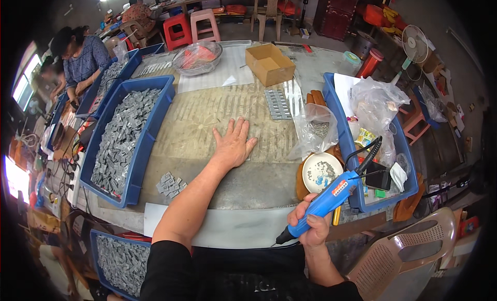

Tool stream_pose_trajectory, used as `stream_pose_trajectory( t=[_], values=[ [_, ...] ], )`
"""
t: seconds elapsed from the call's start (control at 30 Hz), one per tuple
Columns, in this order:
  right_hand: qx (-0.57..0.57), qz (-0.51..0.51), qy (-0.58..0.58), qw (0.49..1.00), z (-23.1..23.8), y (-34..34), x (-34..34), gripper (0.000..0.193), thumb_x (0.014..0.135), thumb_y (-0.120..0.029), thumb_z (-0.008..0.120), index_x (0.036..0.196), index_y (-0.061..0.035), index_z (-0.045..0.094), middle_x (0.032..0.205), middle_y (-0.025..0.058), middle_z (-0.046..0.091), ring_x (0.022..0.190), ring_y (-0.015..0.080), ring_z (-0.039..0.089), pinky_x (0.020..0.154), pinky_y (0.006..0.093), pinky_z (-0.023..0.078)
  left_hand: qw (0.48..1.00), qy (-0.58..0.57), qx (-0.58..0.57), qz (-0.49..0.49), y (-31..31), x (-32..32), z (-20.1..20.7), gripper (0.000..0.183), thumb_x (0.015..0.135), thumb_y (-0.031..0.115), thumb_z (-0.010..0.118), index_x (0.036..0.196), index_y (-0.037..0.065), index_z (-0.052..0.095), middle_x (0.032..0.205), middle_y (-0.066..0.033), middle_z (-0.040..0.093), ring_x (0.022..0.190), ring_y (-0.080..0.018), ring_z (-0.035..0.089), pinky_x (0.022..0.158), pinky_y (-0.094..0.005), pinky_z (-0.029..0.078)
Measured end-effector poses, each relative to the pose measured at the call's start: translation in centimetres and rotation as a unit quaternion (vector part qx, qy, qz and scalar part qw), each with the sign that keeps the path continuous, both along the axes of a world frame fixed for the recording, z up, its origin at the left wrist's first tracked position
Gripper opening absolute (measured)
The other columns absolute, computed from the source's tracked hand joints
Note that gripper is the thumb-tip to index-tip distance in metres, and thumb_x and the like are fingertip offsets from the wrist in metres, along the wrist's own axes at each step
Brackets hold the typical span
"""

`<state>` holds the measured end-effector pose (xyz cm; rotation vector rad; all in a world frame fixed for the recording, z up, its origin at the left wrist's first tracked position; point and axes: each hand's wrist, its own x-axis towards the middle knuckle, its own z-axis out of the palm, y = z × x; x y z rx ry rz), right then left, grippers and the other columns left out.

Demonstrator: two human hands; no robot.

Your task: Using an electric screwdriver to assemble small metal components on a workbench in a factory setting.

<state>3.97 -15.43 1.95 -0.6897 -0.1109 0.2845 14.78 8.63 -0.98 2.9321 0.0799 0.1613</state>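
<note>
My left hand [234,144] lies flat on the worktable [202,112], fingers spread. The edge of something small shows beside its palm; the rest is hidden. In my right hand [315,226] is a blue electric screwdriver [326,200], its black tip angled down to the left over the table's front edge. A cord loops from its upper end. A white bowl [317,169] of small metal pieces stands just beyond the screwdriver. A small pile of grey parts [170,185] lies left of my left forearm. Farther off, grey pieces sit in rows on a flat block [278,104].
At left, a blue bin [168,94] holds many grey parts; another blue bin [94,249] sits lower. A cardboard box [269,65] and covered basket [198,58] stand at the back. A blue tray [329,86] with plastic bags is right, near a chair [404,239]. Other people sit far left.
</note>
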Motion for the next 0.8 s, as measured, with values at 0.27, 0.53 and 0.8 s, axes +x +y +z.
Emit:
stream_pose_trajectory(
  t=[0.27,0.53,0.8],
  values=[
    [-0.012,-0.004,-0.007,1.0,0.1,0.0,-0.2,0.043,0.063,-0.008,0.054,0.103,-0.0025,0.04,0.07,0.0115,0.052,0.058,0.0224,0.053,0.056,0.0324,0.045,1.0,0.011,0.017,-0.003,0.2,-1.6,-0.1,0.057,0.087,0.042,0.033,0.13,0.005,0.026,0.138,-0.0099,0.021,0.127,-0.0307,0.018,0.091,-0.0673,0.012],
    [-0.02,-0.008,-0.01,1.0,0.1,-0.3,-0.2,0.044,0.063,-0.01,0.055,0.103,-0.0026,0.041,0.07,0.0109,0.051,0.058,0.0221,0.053,0.056,0.0319,0.045,1.0,0.009,0.011,-0.002,0.0,-2.0,0.0,0.057,0.087,0.042,0.034,0.129,0.005,0.028,0.137,-0.0099,0.022,0.127,-0.0319,0.018,0.091,-0.0677,0.013],
    [-0.036,-0.019,-0.025,0.999,0.3,0.4,-0.1,0.046,0.063,-0.011,0.055,0.105,-0.0011,0.04,0.069,0.0107,0.05,0.056,0.0213,0.051,0.053,0.0318,0.044,1.0,-0.002,-0.009,0.007,0.5,-2.6,-0.1,0.059,0.085,0.043,0.038,0.128,0.005,0.029,0.137,-0.0108,0.023,0.126,-0.0338,0.019,0.091,-0.0677,0.011]
  ],
)
